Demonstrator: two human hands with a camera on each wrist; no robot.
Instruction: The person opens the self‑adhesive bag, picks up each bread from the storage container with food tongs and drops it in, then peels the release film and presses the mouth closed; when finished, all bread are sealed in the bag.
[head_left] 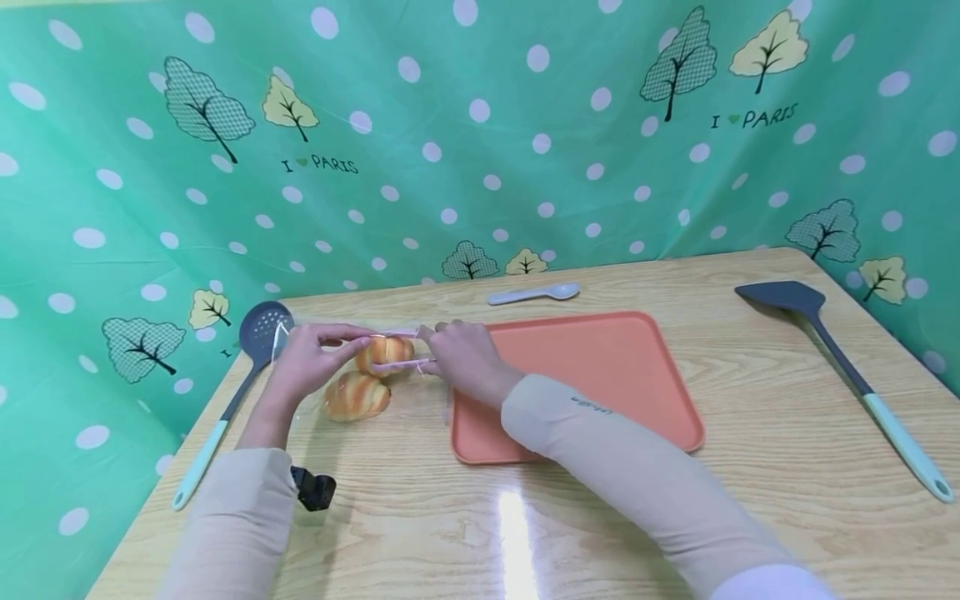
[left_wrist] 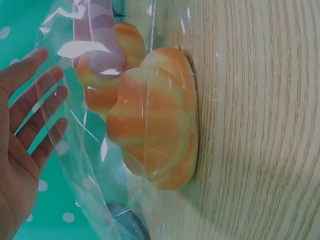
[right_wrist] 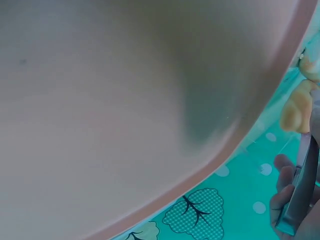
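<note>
My right hand (head_left: 467,358) grips a pair of pale pink tongs (head_left: 405,365). Their arms lie on either side of a striped golden bread roll (head_left: 386,350); in the left wrist view the tong tips (left_wrist: 106,60) overlap this farther roll. Closer to me, a second bread roll (head_left: 356,397) lies on the table. A clear plastic bag (left_wrist: 90,170) spreads around both rolls. My left hand (head_left: 318,358) is at the bag's left side, its fingers straight and spread, fingertips right at the film in the left wrist view.
A coral tray (head_left: 592,375) lies under my right forearm. A small pale spoon (head_left: 534,293) is behind it. At the left rests a slotted skimmer (head_left: 242,392), at the right a dark turner (head_left: 847,367). A polka-dot curtain (head_left: 450,150) hangs behind the table.
</note>
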